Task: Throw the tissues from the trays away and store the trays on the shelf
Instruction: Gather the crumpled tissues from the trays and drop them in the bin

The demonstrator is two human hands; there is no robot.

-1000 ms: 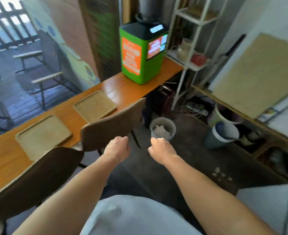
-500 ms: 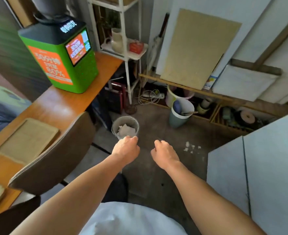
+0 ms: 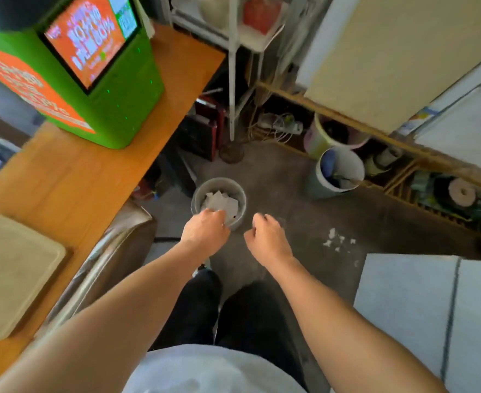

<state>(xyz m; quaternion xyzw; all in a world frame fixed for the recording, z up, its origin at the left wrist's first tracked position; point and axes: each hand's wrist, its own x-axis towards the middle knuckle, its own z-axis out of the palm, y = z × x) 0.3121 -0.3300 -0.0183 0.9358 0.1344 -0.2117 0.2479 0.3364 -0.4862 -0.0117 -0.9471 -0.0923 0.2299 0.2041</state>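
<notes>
both forearms are bare to beyond the frame edge, with no sleeves, watch or rings showing on the left hand (image 3: 205, 232) or right hand (image 3: 267, 239). a white shirt (image 3: 211, 370) covers the torso; dark trousers (image 3: 233, 316) cover both legs below it.

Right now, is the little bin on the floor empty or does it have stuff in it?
It has stuff in it. White crumpled tissues lie inside the bin, which stands upright on the floor.

Wooden counter (image 3: 78, 177) bears tray (image 3: 12, 268) and green kiosk (image 3: 120, 109).
</notes>
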